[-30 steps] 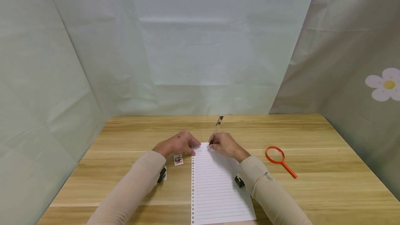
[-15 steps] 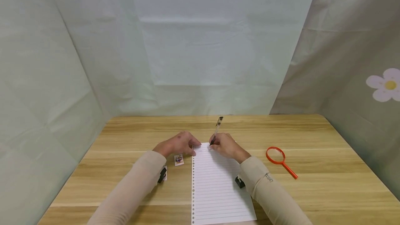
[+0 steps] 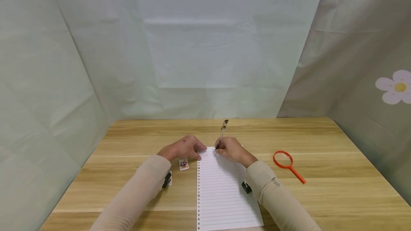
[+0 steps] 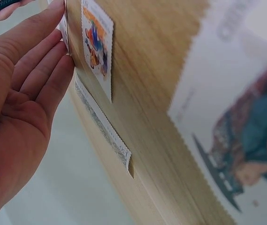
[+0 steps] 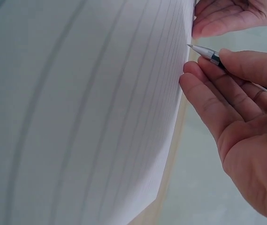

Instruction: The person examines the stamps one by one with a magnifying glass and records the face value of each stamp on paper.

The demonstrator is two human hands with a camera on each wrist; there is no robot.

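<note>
fingers of the right hand (image 3: 232,149) pinch a pen (image 3: 222,132) low on its barrel, tip down on the top edge of the lined sheet (image 3: 221,191), and the barrel leans up and away from the person toward the far side of the table (image 3: 321,188). just across that top left corner, the left hand (image 3: 183,148) lies with straight fingers (image 4: 39,61) pressing the paper's edge flat. the sheet's long axis runs back toward the person. a small stamp (image 3: 183,164) lies just beside the left hand; an orange magnifying glass (image 3: 287,164) sits well apart to the right.
</note>
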